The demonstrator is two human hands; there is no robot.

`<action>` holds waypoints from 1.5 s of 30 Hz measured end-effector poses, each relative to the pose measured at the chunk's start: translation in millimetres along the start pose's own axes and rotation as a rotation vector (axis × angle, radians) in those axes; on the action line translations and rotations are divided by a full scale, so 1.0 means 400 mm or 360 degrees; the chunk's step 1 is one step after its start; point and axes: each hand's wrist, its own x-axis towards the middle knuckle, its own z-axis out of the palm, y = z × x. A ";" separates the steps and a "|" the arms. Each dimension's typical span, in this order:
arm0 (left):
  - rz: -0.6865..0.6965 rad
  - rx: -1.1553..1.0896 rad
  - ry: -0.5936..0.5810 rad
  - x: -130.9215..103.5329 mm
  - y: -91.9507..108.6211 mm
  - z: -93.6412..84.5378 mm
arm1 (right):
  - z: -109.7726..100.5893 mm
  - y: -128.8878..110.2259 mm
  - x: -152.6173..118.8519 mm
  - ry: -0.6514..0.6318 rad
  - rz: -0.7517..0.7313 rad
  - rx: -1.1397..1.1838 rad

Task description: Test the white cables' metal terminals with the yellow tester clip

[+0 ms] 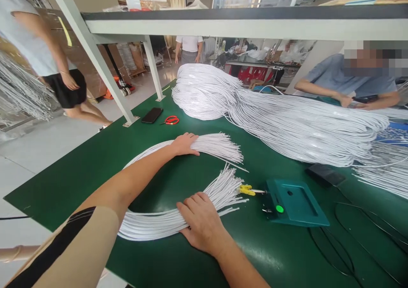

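Observation:
A bundle of white cables lies bent in a U on the green table, both sets of ends pointing right. My left hand is wrapped over the far arm of the bundle, a little short of its fanned ends. Around the near arm, my right hand has its fingers curled, with the loose ends spreading out beyond it. Just right of those ends stands a teal bench machine with a green button and a yellow-handled tip facing the cables.
Red scissors and a black phone lie near the shelf post. A large heap of white cables covers the table's far side. A black pedal-like box and cords sit at right. A co-worker sits opposite; another person walks at left.

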 end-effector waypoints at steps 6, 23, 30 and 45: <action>-0.0112 0.0046 -0.0042 0.120 -0.031 -0.021 | 0.008 0.012 0.004 0.0073 0.0174 -0.0094; -0.0031 -0.0594 -0.0769 -0.485 0.100 -0.096 | -0.014 0.034 -0.013 0.0245 0.0147 0.0089; 0.0040 0.0142 -0.0242 -0.550 0.211 -0.014 | -0.072 0.058 -0.036 0.0457 0.0400 -0.0002; 0.0271 0.0115 -0.0414 -0.362 0.287 -0.049 | -0.393 0.262 -0.286 -0.0808 0.1220 -0.0618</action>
